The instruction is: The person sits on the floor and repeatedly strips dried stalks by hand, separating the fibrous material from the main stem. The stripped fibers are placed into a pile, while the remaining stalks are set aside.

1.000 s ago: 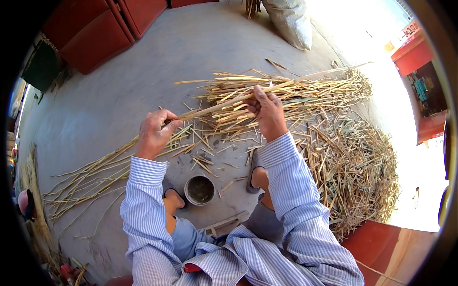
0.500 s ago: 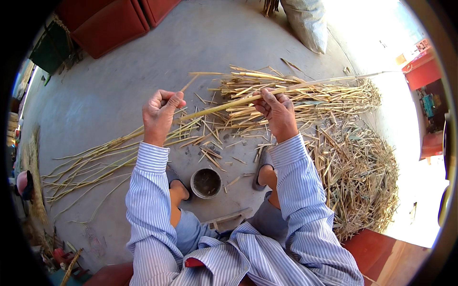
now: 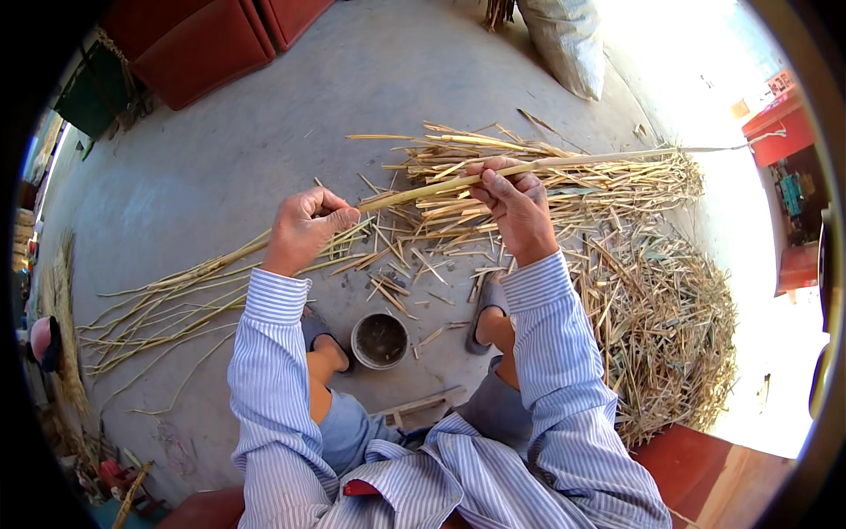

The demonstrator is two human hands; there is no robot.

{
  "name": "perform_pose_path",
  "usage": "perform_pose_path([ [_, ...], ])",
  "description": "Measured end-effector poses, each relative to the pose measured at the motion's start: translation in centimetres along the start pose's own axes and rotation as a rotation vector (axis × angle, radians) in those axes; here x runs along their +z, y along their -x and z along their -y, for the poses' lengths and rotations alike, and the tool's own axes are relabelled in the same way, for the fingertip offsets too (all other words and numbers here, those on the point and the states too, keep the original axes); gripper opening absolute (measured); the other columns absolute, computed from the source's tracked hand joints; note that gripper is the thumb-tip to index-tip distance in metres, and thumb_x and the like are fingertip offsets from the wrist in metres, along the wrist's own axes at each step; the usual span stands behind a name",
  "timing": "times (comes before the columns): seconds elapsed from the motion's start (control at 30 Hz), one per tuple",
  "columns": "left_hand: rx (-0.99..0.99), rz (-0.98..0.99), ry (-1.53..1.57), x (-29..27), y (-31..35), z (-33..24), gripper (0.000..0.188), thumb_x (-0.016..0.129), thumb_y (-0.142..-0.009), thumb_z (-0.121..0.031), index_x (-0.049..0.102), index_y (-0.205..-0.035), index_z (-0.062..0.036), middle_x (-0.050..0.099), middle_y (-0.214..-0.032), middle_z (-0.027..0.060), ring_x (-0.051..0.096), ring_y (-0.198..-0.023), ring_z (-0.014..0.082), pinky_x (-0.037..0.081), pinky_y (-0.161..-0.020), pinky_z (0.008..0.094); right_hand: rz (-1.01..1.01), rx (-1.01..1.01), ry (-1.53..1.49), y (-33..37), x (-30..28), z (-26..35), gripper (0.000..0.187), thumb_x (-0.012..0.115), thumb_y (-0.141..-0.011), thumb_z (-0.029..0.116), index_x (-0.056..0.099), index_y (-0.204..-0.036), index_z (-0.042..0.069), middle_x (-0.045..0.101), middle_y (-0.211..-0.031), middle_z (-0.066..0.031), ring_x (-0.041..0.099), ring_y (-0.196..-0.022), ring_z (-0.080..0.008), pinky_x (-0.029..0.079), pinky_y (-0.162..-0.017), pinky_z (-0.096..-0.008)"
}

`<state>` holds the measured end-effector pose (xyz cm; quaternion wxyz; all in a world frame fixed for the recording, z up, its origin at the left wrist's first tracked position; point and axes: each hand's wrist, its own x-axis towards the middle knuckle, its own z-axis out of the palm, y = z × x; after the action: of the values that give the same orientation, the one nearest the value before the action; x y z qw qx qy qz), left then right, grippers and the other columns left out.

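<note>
Since a second ago both hands have risen slightly; stalk now nearer level. Left hand [image 3: 304,231] fisted around near end of long pale reed stalk [image 3: 564,162]; right hand [image 3: 515,207] pinches it farther along. Beyond right grip: stalk runs over loose reed pile [image 3: 670,309]. Below grips, between feet: small round tin [image 3: 380,340].

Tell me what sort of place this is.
Probably an outdoor yard used for reed or straw work: a bare concrete floor in sunlight, a big heap of cut stalks, and a filled sack.
</note>
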<state>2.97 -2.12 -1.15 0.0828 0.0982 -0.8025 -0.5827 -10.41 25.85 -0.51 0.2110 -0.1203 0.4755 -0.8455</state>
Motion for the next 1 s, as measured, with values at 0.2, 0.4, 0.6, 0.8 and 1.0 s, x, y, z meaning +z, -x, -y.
perform_pose_path([
  [0.2, 0.022, -0.385, -0.036, -1.4, -0.8, -0.3, 0.032, 0.072, -0.087, -0.031, 0.064, -0.092, -0.0001, 0.067, -0.077, 0.0073, 0.063, -0.07, 0.0186, 0.05, -0.065, 0.0312, 0.08, -0.08, 0.093, 0.4, 0.5, -0.4, 0.012, 0.064, -0.092, 0.008, 0.064, -0.103, 0.005, 0.069, -0.106, -0.0119, 0.068, -0.096, -0.02, 0.059, -0.083, -0.0302],
  [0.4, 0.672, -0.298, -0.834, 3.6, -1.0, -2.3, 0.041, 0.069, -0.084, -0.041, 0.064, -0.104, -0.0052, 0.066, -0.095, 0.0094, 0.06, -0.093, 0.0261, 0.044, -0.08, 0.0393, 0.031, 0.032, 0.116, 1.0, 2.8, -3.0, 0.016, 0.067, -0.091, 0.014, 0.066, -0.106, 0.006, 0.07, -0.104, -0.0101, 0.067, -0.094, -0.0171, 0.058, -0.08, -0.0282],
  [0.6, 0.496, -0.139, -0.839, 2.0, -1.2, -0.7, 0.02, 0.076, -0.075, -0.027, 0.068, -0.077, -0.0091, 0.063, -0.07, 0.0031, 0.057, -0.071, 0.0235, 0.039, -0.072, 0.0395, -0.009, 0.079, 0.082, 0.6, 1.5, -2.6, 0.015, 0.065, -0.093, 0.017, 0.065, -0.102, 0.005, 0.07, -0.104, -0.0107, 0.067, -0.095, -0.0176, 0.058, -0.077, -0.0272],
  [0.8, 0.227, -0.147, -0.866, -5.0, 0.8, 1.2, 0.019, 0.078, -0.074, -0.018, 0.067, -0.086, -0.0089, 0.068, -0.083, 0.004, 0.061, -0.078, 0.0233, 0.04, -0.077, 0.0387, -0.318, 0.024, 0.102, 0.3, -4.2, 2.0, 0.021, 0.065, -0.094, 0.02, 0.062, -0.104, 0.002, 0.07, -0.092, -0.008, 0.069, -0.086, -0.0156, 0.055, -0.067, -0.0196],
  [1.0, 0.696, -0.328, -0.807, 3.0, 0.0, -1.0, 0.035, 0.081, -0.07, -0.022, 0.064, -0.097, -0.0089, 0.07, -0.094, 0.0034, 0.064, -0.085, 0.02, 0.043, -0.073, 0.0354, -0.28, 0.109, 0.151, 0.6, -0.4, -0.5, 0.037, 0.073, -0.087, 0.033, 0.062, -0.1, 0.0, 0.07, -0.089, -0.0102, 0.07, -0.078, -0.017, 0.053, -0.065, -0.0239],
])
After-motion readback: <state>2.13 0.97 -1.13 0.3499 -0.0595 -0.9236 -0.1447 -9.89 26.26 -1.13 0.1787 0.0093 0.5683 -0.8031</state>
